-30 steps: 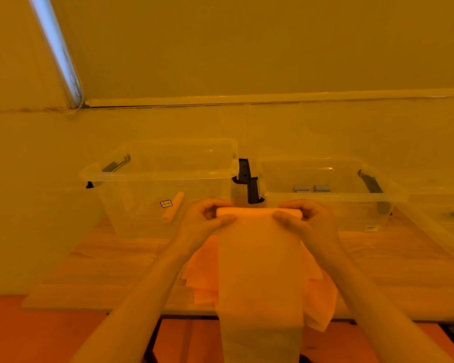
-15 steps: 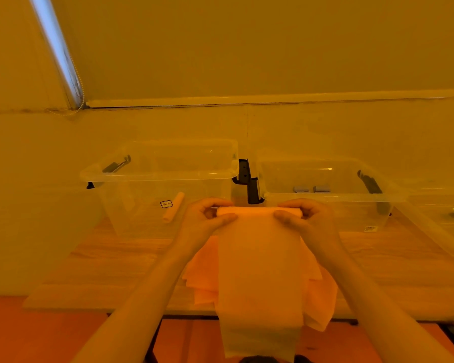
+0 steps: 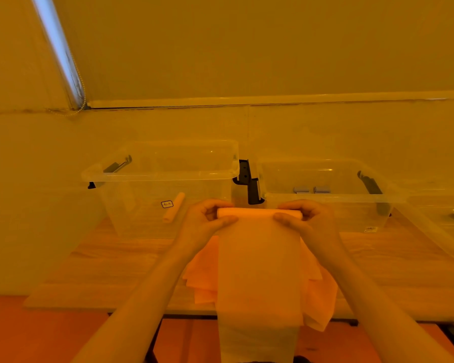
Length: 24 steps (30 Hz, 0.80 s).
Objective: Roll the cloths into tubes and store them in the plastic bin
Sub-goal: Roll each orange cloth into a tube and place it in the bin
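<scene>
Head view: one wide picture looking forward and down, all under a strong amber light.
Left hand [image 3: 203, 222]: curled round the left end of the rolled top of the cloth, thumb on the near side, fingers over the far side.
Right hand [image 3: 308, 220]: curled the same way round the right end of the roll, thumb toward the camera.
Cloth [image 3: 258, 271]: pale, held up between both hands; its top edge is wound into a narrow tube, and the rest hangs straight down past the front edge of the table, its lower end cut off by the bottom of the picture.
Pile of cloths [image 3: 202, 279]: orange, lying flat on the table behind the hanging cloth, showing on both sides of it; a corner droops over the table edge on the right.
Table [image 3: 116, 271]: light wood, against the wall.
Left bin [image 3: 152, 176]: clear plastic, open, with dark handles; it stands at the back of the table, left of the hands.
Rolled cloth [image 3: 174, 207]: a finished pale tube, lying tilted inside the left bin, next to a small sticker.
Right bin [image 3: 351, 200]: clear plastic, just beside the left bin; two small grey rolls [image 3: 312, 190] lie inside it.
Third bin [image 3: 440, 226]: only partly in view at the far right edge, tilted.
</scene>
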### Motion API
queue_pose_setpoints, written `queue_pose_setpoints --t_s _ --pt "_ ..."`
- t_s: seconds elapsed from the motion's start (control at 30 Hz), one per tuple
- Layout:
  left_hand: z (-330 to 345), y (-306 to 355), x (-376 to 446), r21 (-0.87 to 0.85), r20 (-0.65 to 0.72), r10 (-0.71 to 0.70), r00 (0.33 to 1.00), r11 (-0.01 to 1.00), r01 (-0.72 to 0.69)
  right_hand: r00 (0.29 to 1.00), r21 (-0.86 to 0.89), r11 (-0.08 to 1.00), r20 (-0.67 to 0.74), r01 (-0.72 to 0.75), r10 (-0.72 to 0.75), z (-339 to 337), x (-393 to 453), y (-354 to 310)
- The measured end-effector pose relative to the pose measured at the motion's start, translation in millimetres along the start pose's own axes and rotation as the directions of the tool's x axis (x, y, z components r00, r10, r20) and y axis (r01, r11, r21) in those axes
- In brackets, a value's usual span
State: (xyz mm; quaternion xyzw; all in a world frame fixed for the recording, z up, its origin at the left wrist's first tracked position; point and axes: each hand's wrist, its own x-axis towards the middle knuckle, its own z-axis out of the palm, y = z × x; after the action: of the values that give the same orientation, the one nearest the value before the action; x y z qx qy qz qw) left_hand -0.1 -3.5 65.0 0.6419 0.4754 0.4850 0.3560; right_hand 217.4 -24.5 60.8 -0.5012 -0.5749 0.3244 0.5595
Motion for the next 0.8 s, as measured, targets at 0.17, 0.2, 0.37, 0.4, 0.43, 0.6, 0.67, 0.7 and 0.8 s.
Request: queue_pose_setpoints --t_s 0.17,0.2,0.37,0.4,0.43,0.6,0.67,0.7,0.8 --pt "1.2 0.3 0.9 0.007 0.002 0.028 1.0 1.0 -0.028 0.999 -0.013 1.0 0.033 0.005 -0.004 -1.9 -0.7 0.1" --pt "1.5 -0.4 1.1 0.0 0.003 0.036 0.999 0.999 -0.036 1.0 -0.007 1.0 0.03 -0.004 0.004 -2.1 -0.5 0.1" --pt "0.0 -4.8 0.2 -0.057 0.024 0.038 0.999 0.998 -0.036 0.999 0.033 0.999 -0.001 -0.032 0.032 -0.7 -0.7 2.0" --pt "0.0 -5.0 0.2 -0.056 0.041 0.031 0.999 0.998 -0.029 0.999 0.034 0.999 -0.002 -0.032 0.032 -0.7 -0.9 2.2" --pt "0.2 -4.4 -0.1 -0.051 0.052 0.03 0.998 0.998 -0.027 0.999 0.039 0.999 -0.001 -0.033 0.033 -0.9 -1.2 2.4" --pt "1.0 -4.4 1.1 -0.016 0.04 0.04 0.998 0.999 -0.04 0.999 0.01 1.0 0.032 -0.017 0.017 -3.4 -0.4 4.6" --pt "1.8 -6.0 1.7 -0.019 0.024 0.036 0.999 0.999 -0.036 0.999 0.012 1.0 0.042 -0.017 0.017 -3.2 -0.4 5.3" --pt "1.8 -7.2 1.8 -0.029 0.025 0.033 0.999 0.999 -0.032 0.999 0.008 1.0 0.034 -0.017 0.017 -2.7 -0.4 5.5" --pt "1.6 -10.6 1.9 -0.092 0.059 0.031 0.998 0.995 -0.025 1.0 -0.04 0.999 -0.004 -0.015 0.014 -0.2 1.0 6.5"
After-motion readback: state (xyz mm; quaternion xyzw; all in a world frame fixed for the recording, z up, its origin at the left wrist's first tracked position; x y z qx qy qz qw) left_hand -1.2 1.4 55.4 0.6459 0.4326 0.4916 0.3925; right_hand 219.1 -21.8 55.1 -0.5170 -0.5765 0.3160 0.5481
